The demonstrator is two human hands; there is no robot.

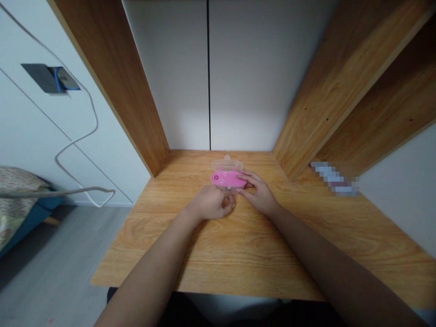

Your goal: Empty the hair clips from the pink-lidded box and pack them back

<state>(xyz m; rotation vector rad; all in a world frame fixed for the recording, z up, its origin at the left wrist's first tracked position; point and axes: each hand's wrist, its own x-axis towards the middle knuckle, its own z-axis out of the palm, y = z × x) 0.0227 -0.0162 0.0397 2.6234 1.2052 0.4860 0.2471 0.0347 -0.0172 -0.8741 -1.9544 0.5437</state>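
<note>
While the left hand (pixel 214 202) curls, its hold unclear, the right hand (pixel 259 194) grips one pink case (pixel 227 179).

Can't read any actual text here tbh. The pink oval plastic case (pixel 230 180) has a small dark round mark (pixel 216 177) near one end plus some pale marks (pixel 222 180), too tiny to make out. The long whitish pixelated item (pixel 332 177) is just blocks.
</note>
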